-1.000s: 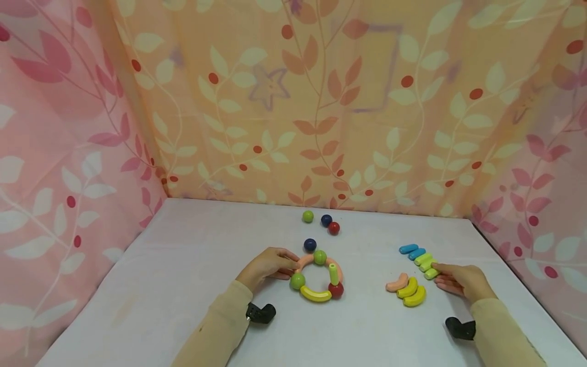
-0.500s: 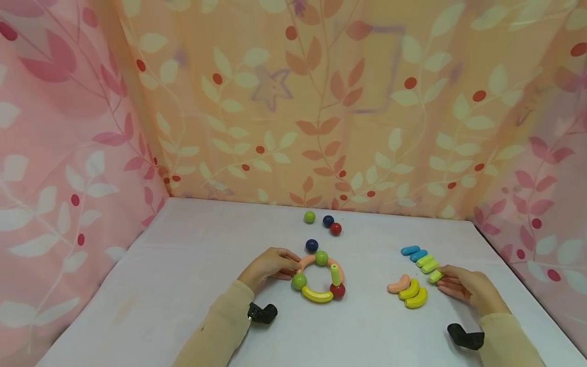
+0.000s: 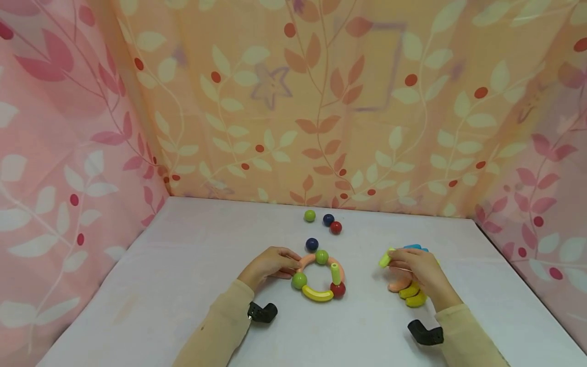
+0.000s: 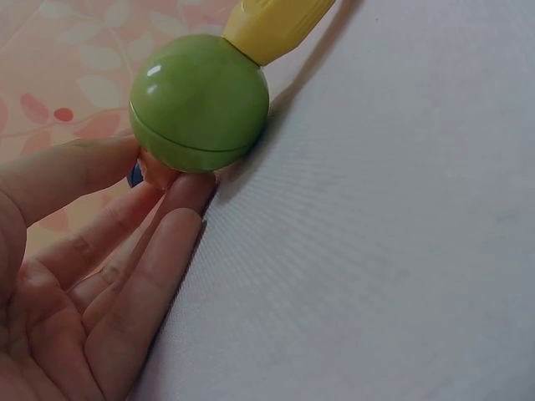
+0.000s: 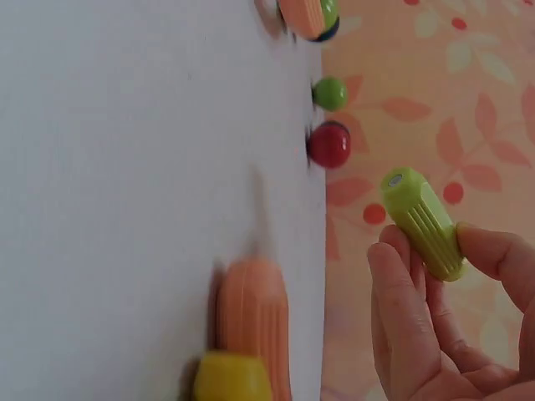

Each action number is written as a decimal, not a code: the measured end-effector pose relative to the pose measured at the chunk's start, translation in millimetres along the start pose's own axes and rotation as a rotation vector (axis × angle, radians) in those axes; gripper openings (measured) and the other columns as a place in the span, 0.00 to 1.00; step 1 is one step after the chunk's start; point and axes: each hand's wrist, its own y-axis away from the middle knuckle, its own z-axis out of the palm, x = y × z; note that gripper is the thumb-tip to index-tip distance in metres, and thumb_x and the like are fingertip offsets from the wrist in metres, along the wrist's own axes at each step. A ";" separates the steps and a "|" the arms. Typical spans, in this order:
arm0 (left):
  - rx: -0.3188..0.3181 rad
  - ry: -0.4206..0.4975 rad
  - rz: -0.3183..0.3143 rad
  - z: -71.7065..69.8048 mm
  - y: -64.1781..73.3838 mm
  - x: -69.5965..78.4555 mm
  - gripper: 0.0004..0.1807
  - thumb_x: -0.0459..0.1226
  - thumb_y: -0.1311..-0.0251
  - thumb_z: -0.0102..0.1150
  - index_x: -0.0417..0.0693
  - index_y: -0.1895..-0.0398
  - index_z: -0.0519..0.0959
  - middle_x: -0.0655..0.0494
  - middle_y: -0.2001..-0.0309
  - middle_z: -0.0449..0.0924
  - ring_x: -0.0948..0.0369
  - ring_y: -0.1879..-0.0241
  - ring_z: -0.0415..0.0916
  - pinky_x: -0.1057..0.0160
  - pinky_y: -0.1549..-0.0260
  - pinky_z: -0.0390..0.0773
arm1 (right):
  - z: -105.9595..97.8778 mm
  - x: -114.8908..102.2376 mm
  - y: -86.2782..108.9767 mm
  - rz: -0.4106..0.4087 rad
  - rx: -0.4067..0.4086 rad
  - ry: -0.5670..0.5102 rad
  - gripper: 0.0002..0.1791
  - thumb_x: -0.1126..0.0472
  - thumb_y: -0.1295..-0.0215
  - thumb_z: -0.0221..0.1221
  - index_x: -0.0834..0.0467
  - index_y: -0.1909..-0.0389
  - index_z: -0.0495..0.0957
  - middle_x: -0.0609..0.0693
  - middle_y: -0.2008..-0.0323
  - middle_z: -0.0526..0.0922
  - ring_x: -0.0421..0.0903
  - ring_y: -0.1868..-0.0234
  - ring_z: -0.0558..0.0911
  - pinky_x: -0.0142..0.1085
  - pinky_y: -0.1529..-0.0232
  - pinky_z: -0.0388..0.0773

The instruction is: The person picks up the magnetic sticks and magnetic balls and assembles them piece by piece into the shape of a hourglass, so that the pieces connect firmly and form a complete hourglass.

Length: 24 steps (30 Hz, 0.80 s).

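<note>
A ring of magnetic toy pieces lies mid-table: a far green ball [image 3: 322, 256], a near green ball [image 4: 199, 104], a red ball [image 3: 338, 289], a yellow curved rod [image 3: 317, 294] and two pink curved rods. On the red ball a light-green rod [image 3: 336, 273] stands upright. My left hand [image 3: 273, 264] pinches the left pink curved rod [image 3: 306, 261] beside the near green ball; its fingers partly hide it. Raised over the table at the right, my right hand [image 3: 419, 267] holds another short light-green rod [image 5: 425, 224] between thumb and fingers, its metal-tipped end pointing away from the hand.
Below my right hand lie a loose pink curved rod [image 3: 400, 283], two yellow curved rods [image 3: 416, 298] and partly hidden blue rods [image 3: 412, 246]. Loose balls sit farther back: green [image 3: 310, 215], blue [image 3: 328, 219] and red [image 3: 336, 227]. Another blue ball [image 3: 312, 244] is close behind the ring.
My right hand has drawn a light-green rod away from the row at the right, lifted it and carried it leftward. The left hand and ring have stayed in place.
</note>
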 end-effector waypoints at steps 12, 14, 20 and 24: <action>0.021 -0.027 -0.019 0.3 -1.6 0.5 0.15 0.39 0.44 0.71 0.46 0.54 0.84 0.54 0.64 0.86 0.64 0.69 0.83 0.68 0.68 0.85 | 74.1 -17.4 -12.6 -0.133 0.036 0.084 0.23 0.53 0.33 0.64 0.63 0.44 0.77 0.53 0.53 0.85 0.45 0.54 0.86 0.40 0.48 0.84; 0.018 -0.024 -0.017 0.0 -1.5 0.4 0.15 0.39 0.44 0.71 0.45 0.53 0.84 0.53 0.64 0.86 0.64 0.69 0.83 0.68 0.68 0.85 | 83.0 -18.1 -14.8 -0.164 0.029 0.078 0.22 0.54 0.34 0.65 0.63 0.45 0.78 0.53 0.54 0.86 0.46 0.53 0.86 0.38 0.50 0.84; 0.012 -0.011 -0.018 -0.6 -0.6 0.8 0.15 0.38 0.43 0.71 0.45 0.53 0.84 0.53 0.63 0.86 0.64 0.69 0.83 0.66 0.67 0.85 | 105.0 -20.6 -16.0 -0.247 0.006 0.090 0.20 0.57 0.37 0.67 0.63 0.47 0.80 0.56 0.53 0.85 0.45 0.53 0.84 0.36 0.50 0.85; 0.010 -0.009 -0.015 -0.8 -0.2 0.5 0.15 0.38 0.43 0.71 0.45 0.53 0.84 0.53 0.63 0.86 0.64 0.69 0.83 0.66 0.66 0.85 | 114.0 -22.0 -12.7 -0.273 0.009 0.120 0.20 0.57 0.37 0.67 0.60 0.47 0.81 0.55 0.50 0.85 0.43 0.51 0.83 0.39 0.46 0.83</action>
